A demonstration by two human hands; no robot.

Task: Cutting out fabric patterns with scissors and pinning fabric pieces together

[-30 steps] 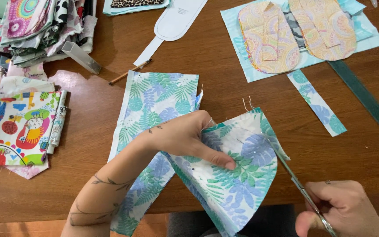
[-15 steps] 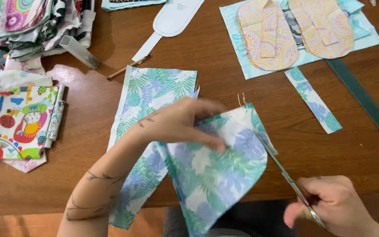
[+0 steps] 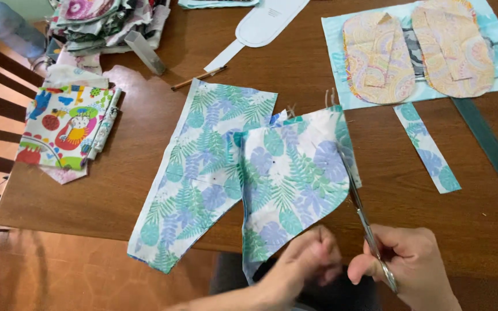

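Leaf-print fabric (image 3: 295, 184) between scissors (image 3: 359, 207) and left hand (image 3: 304, 262)

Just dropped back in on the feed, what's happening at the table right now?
A person is cutting leaf-print fabric at a wooden table. The right hand works scissors along the piece's right edge, while the left hand grips its lower edge near the table's front. A second piece of the same print lies flat to the left, and two paisley oval pieces lie at the far right.

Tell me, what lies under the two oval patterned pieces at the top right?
The two oval patterned pieces lie on a light blue fabric sheet. A grey printed strip shows between them. What is directly beneath each oval is covered.
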